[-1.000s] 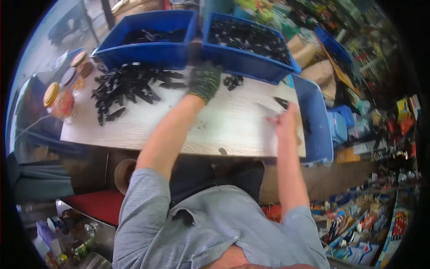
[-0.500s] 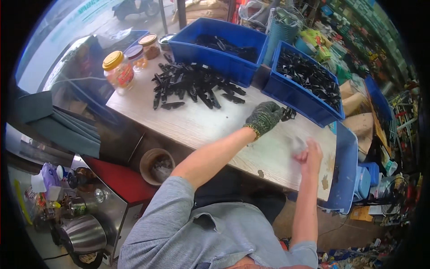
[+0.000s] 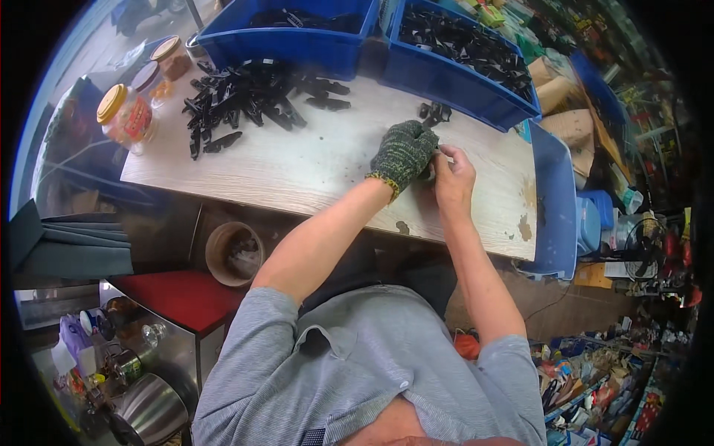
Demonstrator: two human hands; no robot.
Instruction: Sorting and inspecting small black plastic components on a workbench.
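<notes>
Item: small black plastic part (image 3: 430, 169), mostly hidden. We are pinching it between gloved left hand (image 3: 404, 152) and bare right hand (image 3: 454, 177), both closed on it above the wooden tabletop (image 3: 312, 167). We are keeping the grip low; loose black clips (image 3: 249, 97) are lying well left.

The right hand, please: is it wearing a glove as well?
No, the right hand is bare; only the left hand wears a knitted glove, and the two meet over the table.

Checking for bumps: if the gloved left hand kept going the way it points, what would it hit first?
Probably the small cluster of black clips just beyond the left hand, then the blue bin; depth is unclear.
</notes>
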